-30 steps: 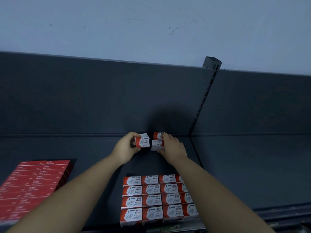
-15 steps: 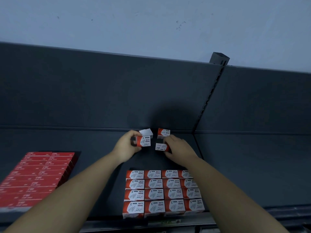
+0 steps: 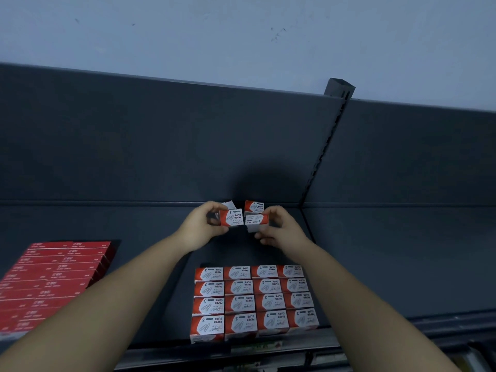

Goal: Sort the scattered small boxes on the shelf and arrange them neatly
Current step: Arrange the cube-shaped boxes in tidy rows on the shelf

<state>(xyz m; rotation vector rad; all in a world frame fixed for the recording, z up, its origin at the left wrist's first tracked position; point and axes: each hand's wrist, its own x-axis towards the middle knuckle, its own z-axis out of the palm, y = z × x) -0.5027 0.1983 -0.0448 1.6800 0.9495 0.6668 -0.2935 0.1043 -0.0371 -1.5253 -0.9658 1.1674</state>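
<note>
Small red and white paper clip boxes are the task's objects. My left hand grips one paper clip box at the back of the dark shelf, its printed face towards me. My right hand pinches a second paper clip box right beside it, the two nearly touching. Behind them a third box stands against the back panel, and a white box corner shows behind my left fingers. Near the front edge sits a neat block of several paper clip boxes in rows.
A stack of flat red boxes lies at the left of the shelf. The grey back panel rises behind, with a slotted upright post to the right. The shelf's front rail runs along the bottom.
Both hands have lifted their boxes slightly and brought them closer together. My right hand has turned its box so its red and white face shows.
</note>
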